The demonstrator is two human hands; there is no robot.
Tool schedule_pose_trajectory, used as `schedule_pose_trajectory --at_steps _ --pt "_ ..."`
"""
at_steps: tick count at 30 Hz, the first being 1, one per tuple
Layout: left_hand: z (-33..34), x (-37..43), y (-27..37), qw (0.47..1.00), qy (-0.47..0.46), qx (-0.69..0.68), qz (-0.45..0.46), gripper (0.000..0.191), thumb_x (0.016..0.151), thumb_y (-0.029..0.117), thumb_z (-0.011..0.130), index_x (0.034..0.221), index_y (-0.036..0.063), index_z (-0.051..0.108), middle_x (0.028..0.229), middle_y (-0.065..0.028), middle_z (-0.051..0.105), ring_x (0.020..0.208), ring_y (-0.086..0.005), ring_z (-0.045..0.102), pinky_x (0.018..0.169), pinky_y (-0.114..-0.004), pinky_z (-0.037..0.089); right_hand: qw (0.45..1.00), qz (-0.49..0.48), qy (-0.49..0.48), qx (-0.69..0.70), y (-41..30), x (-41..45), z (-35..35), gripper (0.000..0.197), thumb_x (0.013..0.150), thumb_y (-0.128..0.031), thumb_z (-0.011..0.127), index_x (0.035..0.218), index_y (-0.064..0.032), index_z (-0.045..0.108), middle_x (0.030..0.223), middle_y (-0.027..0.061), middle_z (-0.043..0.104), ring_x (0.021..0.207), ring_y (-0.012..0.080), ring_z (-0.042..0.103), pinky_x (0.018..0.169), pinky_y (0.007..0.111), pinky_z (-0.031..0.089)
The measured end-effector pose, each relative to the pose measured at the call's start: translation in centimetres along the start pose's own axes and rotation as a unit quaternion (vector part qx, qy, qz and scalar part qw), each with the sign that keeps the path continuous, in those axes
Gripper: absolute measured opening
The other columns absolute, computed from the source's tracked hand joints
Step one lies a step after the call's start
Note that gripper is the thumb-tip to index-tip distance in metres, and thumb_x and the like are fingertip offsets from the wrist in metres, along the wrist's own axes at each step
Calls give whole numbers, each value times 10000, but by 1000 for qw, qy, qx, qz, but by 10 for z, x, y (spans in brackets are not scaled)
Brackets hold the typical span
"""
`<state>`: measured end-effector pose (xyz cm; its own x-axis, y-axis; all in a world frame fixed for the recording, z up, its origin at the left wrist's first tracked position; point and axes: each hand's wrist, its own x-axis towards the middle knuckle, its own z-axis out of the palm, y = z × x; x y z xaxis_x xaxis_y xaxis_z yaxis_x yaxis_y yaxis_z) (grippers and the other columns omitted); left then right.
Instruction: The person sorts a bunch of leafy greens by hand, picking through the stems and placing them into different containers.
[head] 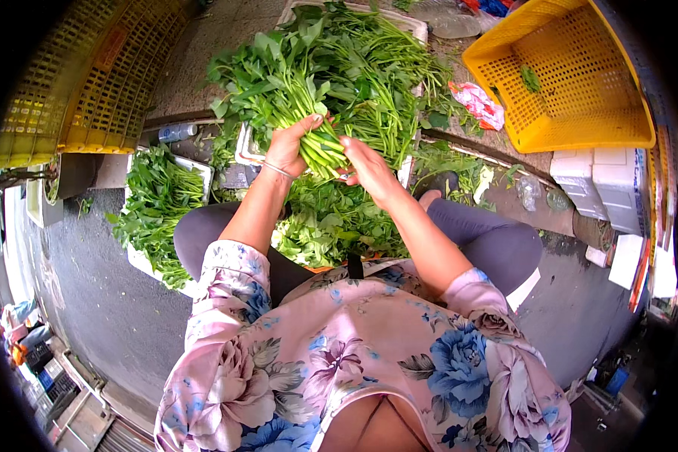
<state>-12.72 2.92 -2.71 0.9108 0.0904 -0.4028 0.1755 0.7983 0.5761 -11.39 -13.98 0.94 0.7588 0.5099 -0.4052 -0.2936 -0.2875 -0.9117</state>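
My left hand (291,147) is closed around a bunch of leafy green stalks (305,121), its leaves pointing away from me and the cut stem ends towards me. The fingers of my right hand (364,164) touch the stem ends from the right; whether they grip any stems is hard to tell. Beneath and beyond the bunch, a large heap of the same greens (373,73) covers a white foam tray (421,28). Between my legs lies a pile of loose leaves and trimmings (339,220).
At left, more greens (158,209) fill a white foam box, near a plastic bottle (178,133) and stacked yellow crates (113,73). At right are a yellow crate (570,73) holding a leaf, a red-and-white plastic bag (477,104) and white foam boxes (604,181).
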Motion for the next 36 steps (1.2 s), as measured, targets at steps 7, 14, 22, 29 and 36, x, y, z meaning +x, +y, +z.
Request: schedule_pose_trajectory --at_steps 7,14,22,29,36 --pt "21 -18 2 963 21 263 62 319 732 -44 593 1036 -10 504 914 -75 595 795 -168 578 723 -307 492 999 -16 45 2 31 31 -6 389 875 -321 431 694 19 487 561 90 453 496 176 438 499 335 367" --pt "11 -9 -6 995 -66 -26 -67 381 775 81 549 1122 -42 451 1054 -188 527 1005 -301 516 883 -399 419 983 -82 25 -160 13 18 13 374 885 -304 411 727 17 520 620 75 538 570 145 501 517 293 397" --pt "18 -16 35 994 -63 -82 24 178 736 67 558 910 60 518 772 -77 565 712 -213 565 745 -349 477 857 -137 337 -366 -21 55 -77 304 806 -364 523 833 -76 618 670 107 590 644 262 581 626 390 452" --pt "3 3 11 996 45 -74 7 179 750 80 550 916 14 544 708 -60 567 641 -185 561 681 -356 488 860 -72 305 -402 -30 51 -73 187 764 -284 563 795 -123 655 750 125 618 698 306 591 625 396 456" --pt "24 0 -10 998 32 62 5 158 744 58 603 888 -4 579 794 -86 599 637 -154 564 595 -287 494 821 -312 283 -385 -4 21 -12 122 745 -192 610 808 -88 615 667 39 605 520 173 562 476 276 444"
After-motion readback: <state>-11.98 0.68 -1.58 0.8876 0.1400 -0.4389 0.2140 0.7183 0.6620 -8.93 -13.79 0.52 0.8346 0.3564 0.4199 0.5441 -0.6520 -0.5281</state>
